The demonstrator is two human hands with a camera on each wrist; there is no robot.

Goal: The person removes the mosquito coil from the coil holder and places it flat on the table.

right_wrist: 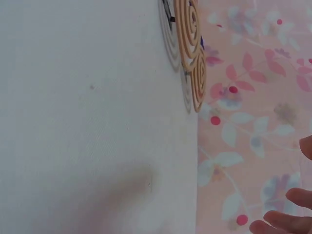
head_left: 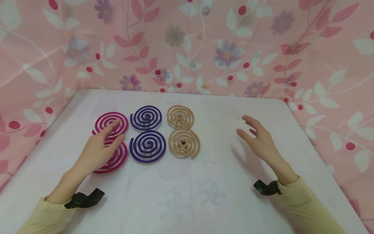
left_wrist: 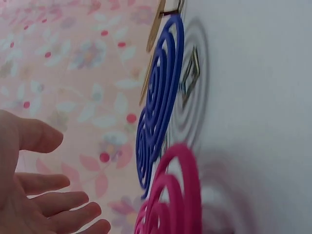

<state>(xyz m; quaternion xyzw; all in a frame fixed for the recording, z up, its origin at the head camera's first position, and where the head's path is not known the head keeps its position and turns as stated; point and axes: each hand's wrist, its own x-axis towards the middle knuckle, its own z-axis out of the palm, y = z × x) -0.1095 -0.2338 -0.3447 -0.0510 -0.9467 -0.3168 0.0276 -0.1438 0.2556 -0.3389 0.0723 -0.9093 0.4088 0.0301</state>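
Note:
My left hand hovers over the two pink mosquito coils, fingers extended and nothing in its grasp. It covers parts of the back pink coil and the front pink coil. In the left wrist view, this hand has its fingers spread beside a pink coil. Over the right side of the table, my right hand hangs above the surface with relaxed fingers and holds nothing. Two dark blue coils and two tan coils lie to the right of the pink ones, each raised on a small metal stand.
All the coils form two rows on a white-covered table. A pink floral cloth rises behind the table and along its sides. Each wrist carries a black band piece that juts inward.

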